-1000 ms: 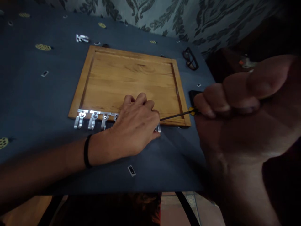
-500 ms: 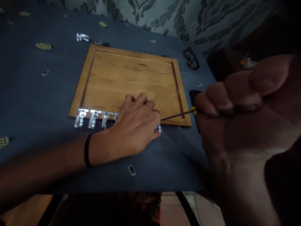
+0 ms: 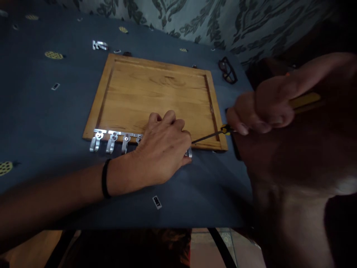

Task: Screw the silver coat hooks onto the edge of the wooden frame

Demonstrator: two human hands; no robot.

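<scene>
Your right hand [image 3: 264, 111] fists the screwdriver [image 3: 208, 136], tip meeting your left hand [image 3: 164, 149], which clamps the hook rail [image 3: 111, 138] at the near edge of the board [image 3: 156, 89].

Glasses [image 3: 228, 70] right of board [image 3: 156, 89]

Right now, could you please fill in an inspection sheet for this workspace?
Surface: table under a dark blue cloth with yellow round patches.
Job's things: wooden board lying flat; hook rail along its near edge; screwdriver pointing at the rail's right end, tip hidden by the hand.
Clutter: black glasses past the board's far right corner; loose metal hook at the far left; small labels scattered.
Hands: left hand curled over the rail's right end; right hand closed on the screwdriver's yellow handle.
Cables: nothing seen.
Surroundings: patterned wall behind the table.
</scene>
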